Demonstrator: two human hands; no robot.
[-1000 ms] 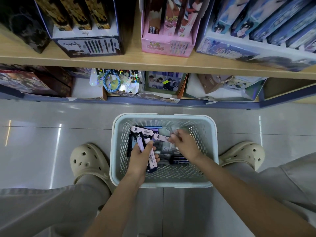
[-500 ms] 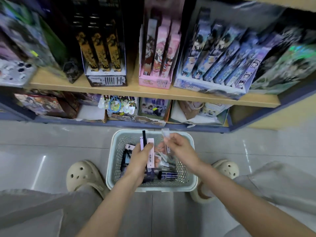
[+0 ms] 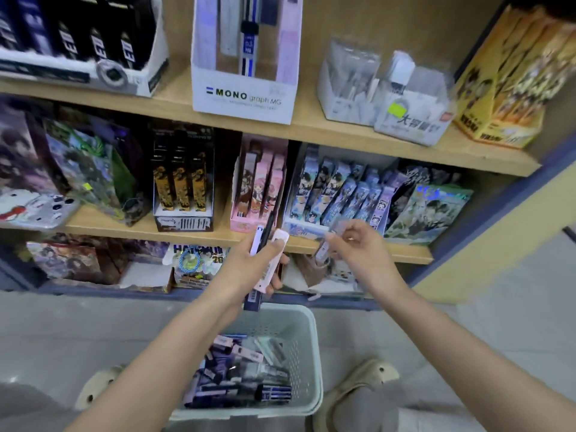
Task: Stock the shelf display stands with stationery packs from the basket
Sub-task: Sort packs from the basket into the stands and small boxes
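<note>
My left hand (image 3: 249, 266) grips a bunch of slim stationery packs (image 3: 270, 260), pink-white and dark, raised in front of the middle shelf. My right hand (image 3: 358, 247) pinches a clear-wrapped pack (image 3: 322, 249) beside them, a little to the right. Below, the pale green basket (image 3: 308, 338) stands on the floor between my feet, holding several more packs (image 3: 240, 372). On the top shelf stands a white MONO graph display stand (image 3: 246, 98) with a few pencil packs in it.
Wooden shelves (image 3: 343, 132) carry many display boxes: black ones (image 3: 78, 48) at top left, clear cases (image 3: 383, 98) and a yellow box (image 3: 505, 88) at top right, black-gold, pink (image 3: 258, 188) and blue boxes on the middle shelf. Grey tiled floor (image 3: 498, 307) lies around the basket.
Both hands rose out of the basket with their packs to the middle shelf's height. My view tilted upward, bringing the top shelf and MONO stand into sight.
</note>
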